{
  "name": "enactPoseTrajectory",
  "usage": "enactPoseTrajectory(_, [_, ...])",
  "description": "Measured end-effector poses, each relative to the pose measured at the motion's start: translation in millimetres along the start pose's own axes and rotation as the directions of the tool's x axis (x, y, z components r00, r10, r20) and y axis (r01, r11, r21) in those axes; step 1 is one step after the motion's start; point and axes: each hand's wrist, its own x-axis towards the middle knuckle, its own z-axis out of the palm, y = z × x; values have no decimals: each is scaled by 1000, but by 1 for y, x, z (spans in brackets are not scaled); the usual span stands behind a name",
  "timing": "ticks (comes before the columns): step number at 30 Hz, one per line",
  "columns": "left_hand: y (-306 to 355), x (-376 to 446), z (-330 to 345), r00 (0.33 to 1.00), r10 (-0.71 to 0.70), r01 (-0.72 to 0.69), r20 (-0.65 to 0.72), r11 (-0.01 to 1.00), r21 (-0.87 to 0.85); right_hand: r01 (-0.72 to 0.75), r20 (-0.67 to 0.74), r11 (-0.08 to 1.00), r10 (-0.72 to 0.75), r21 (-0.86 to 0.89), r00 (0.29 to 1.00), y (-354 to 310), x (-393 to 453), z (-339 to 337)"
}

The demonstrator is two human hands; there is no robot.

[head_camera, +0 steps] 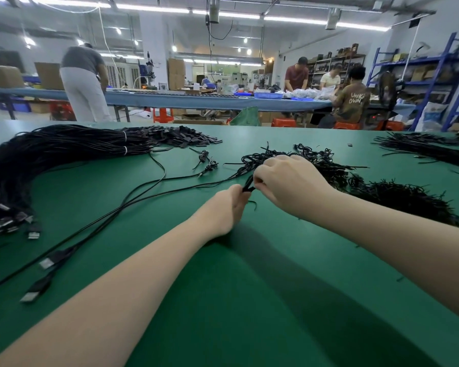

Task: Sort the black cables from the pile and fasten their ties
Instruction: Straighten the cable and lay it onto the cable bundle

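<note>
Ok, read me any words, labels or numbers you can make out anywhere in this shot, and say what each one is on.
"UNK" over "OWN": pale letters, cut off at the edge, on the back of the seated person's brown T-shirt.
Brown cardboard boxes by the far blue-topped bench: no readable print.
Boxes on the blue metal shelving: labels too blurred.

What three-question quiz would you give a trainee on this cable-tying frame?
1. True or false: both hands meet at one small black piece above the green table.
2. Which lies nearest the camera on the person's left? A) the large cable bundle B) the loose USB plugs C) the heap of ties
3. What bands the large cable bundle near its far end?

Key
1. True: the left hand and the right hand both pinch the black tie.
2. B.
3. White ties.
</note>
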Motion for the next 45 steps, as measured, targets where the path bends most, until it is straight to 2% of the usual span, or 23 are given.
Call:
enactPoseTrajectory(4, [6, 0, 0, 998, -66, 62, 16, 982, 178, 20, 35, 1000, -20, -14, 999, -2, 6, -3])
enactPoseTrajectory(7, [13, -1, -1, 994, -87, 53, 68, 918, 393, 89, 38, 995, -87, -51, 995, -2, 9, -10])
enactPoseTrajectory(9, [17, -2, -1, 996, 8, -55, 85, 822, 567, 76, 71, 996, -73, -39, 995, 4, 13, -19])
enactPoseTrajectory(11, [20, -5, -4, 973, 208, -217, 101, 670, 710, -21, 245, 991, -12, 132, 970, 19, 20, -30])
enactPoseTrajectory(12, [21, -7, -7, 942, 310, -299, 128, 601, 741, -101, 388, 958, -11, 268, 921, 29, 24, -35])
enactPoseTrajectory(14, [21, -9, -12, 854, 488, -460, 180, 547, 699, -276, 596, 832, -80, 482, 799, 50, 27, -41])
enactPoseTrajectory(16, [23, -14, -15, 749, 647, -598, 147, 563, 570, -482, 718, 647, -149, 591, 680, 62, 23, -35])
enactPoseTrajectory(17, [24, -16, -15, 732, 679, -610, 64, 609, 507, -586, 744, 505, -190, 634, 641, 64, 20, -28])
enactPoseTrajectory(18, [25, -17, -13, 756, 652, -577, -56, 705, 413, -668, 742, 331, -205, 666, 638, 63, 16, -18])
enactPoseTrajectory(19, [27, -16, -12, 818, 546, -496, -180, 829, 258, -707, 720, 143, -189, 693, 667, 57, 14, -8])
enactPoseTrajectory(20, [27, -13, -11, 884, 382, -387, -268, 921, 35, -706, 695, -38, -147, 707, 704, 48, 14, 1])
enactPoseTrajectory(21, [28, -9, -9, 928, 202, -274, -311, 940, -206, -675, 675, -192, -77, 712, 734, 37, 15, 9])
enactPoseTrajectory(22, [28, -5, -7, 947, 41, -166, -317, 911, -377, -631, 666, -302, 16, 714, 746, 25, 19, 16])
enactPoseTrajectory(23, [26, -2, -6, 947, -81, -70, -310, 892, -447, -593, 668, -367, 115, 717, 735, 12, 23, 23])
enactPoseTrajectory(24, [22, 1, -5, 939, -157, 3, -306, 894, -449, -567, 676, -406, 204, 717, 708, -1, 26, 29])
enactPoseTrajectory(27, [7, 4, -4, 928, -248, 103, -279, 889, -446, -458, 673, -520, 367, 721, 642, -35, 29, 44])
enactPoseTrajectory(30, [2, 5, -3, 930, -271, 106, -249, 845, -524, -365, 641, -564, 430, 741, 636, -46, 24, 50])
enactPoseTrajectory(33, [0, 7, 0, 937, -260, 102, -235, 843, -527, -343, 641, -591, 418, 730, 644, -41, 21, 49])
enactPoseTrajectory(40, [-3, 8, 0, 954, -202, 62, -223, 857, -512, -428, 687, -588, 329, 686, 648, -35, 19, 44])
enactPoseTrajectory(42, [-3, 8, 1, 954, -198, 57, -227, 857, -512, -440, 671, -551, 336, 709, 661, -33, 20, 42])
enactPoseTrajectory(45, [0, 7, 3, 949, -207, 58, -236, 854, -518, -469, 604, -388, 412, 793, 682, -31, 21, 40])
